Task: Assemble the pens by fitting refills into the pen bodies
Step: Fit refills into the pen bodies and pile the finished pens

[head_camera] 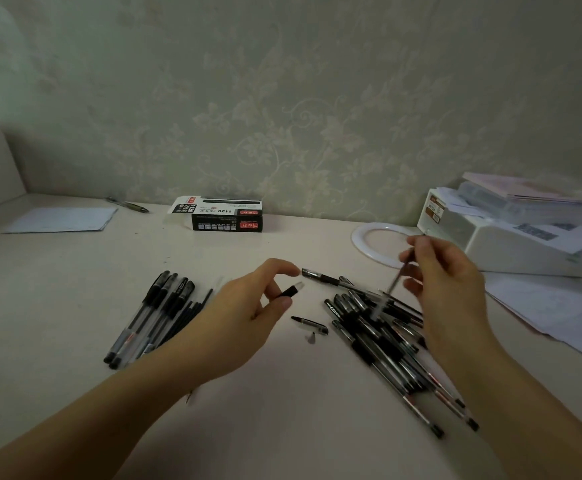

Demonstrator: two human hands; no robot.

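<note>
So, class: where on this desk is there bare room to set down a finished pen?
Bare desk lies left of the left pen row, and also between the black box and the hands. It is crowded around the right pen pile and papers.

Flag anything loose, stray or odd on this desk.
A small metal tip and a cap lie loose between the two pen piles. One pen lies far off by the wall, beside the paper.

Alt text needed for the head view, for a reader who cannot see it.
A person's left hand holds a pen body while the right hand holds a thin refill above a pile of pens on a table. More pens lie at left, a pen box behind.
</note>
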